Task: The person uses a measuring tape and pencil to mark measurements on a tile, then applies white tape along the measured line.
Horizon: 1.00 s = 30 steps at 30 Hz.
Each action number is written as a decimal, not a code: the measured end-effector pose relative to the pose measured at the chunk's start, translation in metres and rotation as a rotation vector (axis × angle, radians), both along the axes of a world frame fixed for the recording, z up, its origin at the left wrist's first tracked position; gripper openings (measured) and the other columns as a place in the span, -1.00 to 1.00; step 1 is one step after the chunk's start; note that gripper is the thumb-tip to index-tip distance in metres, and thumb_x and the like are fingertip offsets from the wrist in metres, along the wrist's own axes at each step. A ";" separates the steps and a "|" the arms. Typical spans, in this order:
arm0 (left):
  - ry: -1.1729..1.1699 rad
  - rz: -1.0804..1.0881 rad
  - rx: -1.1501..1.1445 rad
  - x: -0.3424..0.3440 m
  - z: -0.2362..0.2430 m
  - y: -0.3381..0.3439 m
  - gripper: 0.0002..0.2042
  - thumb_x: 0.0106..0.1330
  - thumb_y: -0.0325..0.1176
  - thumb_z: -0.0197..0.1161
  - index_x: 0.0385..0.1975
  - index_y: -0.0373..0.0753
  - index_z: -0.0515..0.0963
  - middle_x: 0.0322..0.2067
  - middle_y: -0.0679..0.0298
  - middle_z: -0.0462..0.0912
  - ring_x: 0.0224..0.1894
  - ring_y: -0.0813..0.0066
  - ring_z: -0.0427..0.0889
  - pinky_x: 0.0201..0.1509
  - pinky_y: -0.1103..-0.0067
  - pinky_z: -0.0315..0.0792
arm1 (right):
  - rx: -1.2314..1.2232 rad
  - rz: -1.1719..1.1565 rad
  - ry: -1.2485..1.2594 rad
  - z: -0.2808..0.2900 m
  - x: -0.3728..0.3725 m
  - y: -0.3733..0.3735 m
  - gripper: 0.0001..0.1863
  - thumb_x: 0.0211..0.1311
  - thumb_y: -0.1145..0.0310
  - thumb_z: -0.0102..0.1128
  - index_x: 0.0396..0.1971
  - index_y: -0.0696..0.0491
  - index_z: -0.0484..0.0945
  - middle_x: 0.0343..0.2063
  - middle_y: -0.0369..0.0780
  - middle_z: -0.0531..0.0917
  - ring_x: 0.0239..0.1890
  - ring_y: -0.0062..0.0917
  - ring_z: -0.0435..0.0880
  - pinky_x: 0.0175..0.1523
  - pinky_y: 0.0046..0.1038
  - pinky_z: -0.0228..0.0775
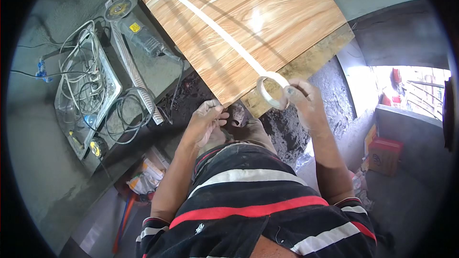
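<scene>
A roll of masking tape (272, 90) is held by its right rim in my right hand (306, 104), fingers and thumb closed on it. From the roll a pale strip of tape (210, 23) runs across a glossy wood-grain tile (282, 14) toward its far left corner. My left hand (206, 122) is at the tile's near corner, with thumb and fingers curled together. Whether it pinches the tile's edge or something small cannot be seen. Beneath the tile, a stained yellowish board (330, 50) sticks out along the right and near sides.
Left of the tile lie an angle grinder (141, 33), a patterned strip (134, 76) and a metal-rimmed tray (112, 88) of tangled cables. A tape measure (97, 148) sits near the tray. Dark, wet-looking mortar (282, 136) lies below. A red-and-brown box (385, 155) stands at right.
</scene>
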<state>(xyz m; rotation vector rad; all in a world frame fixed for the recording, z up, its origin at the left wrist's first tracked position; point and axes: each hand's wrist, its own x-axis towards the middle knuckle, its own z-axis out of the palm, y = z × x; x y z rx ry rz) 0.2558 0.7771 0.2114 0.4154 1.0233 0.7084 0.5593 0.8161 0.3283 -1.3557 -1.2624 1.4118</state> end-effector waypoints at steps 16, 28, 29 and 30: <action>0.011 0.113 -0.025 0.029 0.017 0.034 -0.75 0.38 -0.51 0.27 0.02 -0.41 0.57 -0.09 0.08 0.74 -0.11 0.32 0.76 -0.07 0.49 0.65 | -0.094 0.015 -0.324 0.005 -0.050 -0.028 -0.70 0.48 0.38 0.26 0.06 0.27 0.61 -0.47 -0.28 0.66 -0.51 -0.71 0.58 -0.41 -0.60 0.44; 0.033 0.111 -0.018 0.028 0.023 0.037 -0.67 0.37 -0.54 0.24 0.10 -0.49 0.50 -0.08 0.00 0.73 -0.17 0.32 0.78 -0.12 0.52 0.69 | -0.015 0.062 -0.461 0.005 -0.055 -0.033 -0.58 0.42 0.47 0.24 0.25 0.17 0.57 -0.46 -0.17 0.69 -0.56 -0.64 0.62 -0.40 -0.48 0.50; 0.038 0.110 -0.023 0.028 0.024 0.037 -0.67 0.37 -0.54 0.24 0.10 -0.49 0.50 -0.08 -0.01 0.73 -0.17 0.31 0.78 -0.12 0.53 0.69 | -0.017 0.067 -0.462 0.003 -0.054 -0.033 -0.58 0.42 0.47 0.24 0.25 0.17 0.57 -0.46 -0.17 0.69 -0.56 -0.64 0.62 -0.40 -0.48 0.50; 0.044 0.109 -0.027 0.028 0.025 0.037 -0.67 0.37 -0.54 0.24 0.11 -0.49 0.50 -0.08 -0.01 0.73 -0.17 0.31 0.79 -0.11 0.53 0.70 | 0.000 0.107 -0.486 0.001 -0.051 -0.033 -0.58 0.43 0.46 0.21 0.25 0.17 0.58 -0.45 -0.15 0.70 -0.56 -0.62 0.63 -0.37 -0.47 0.50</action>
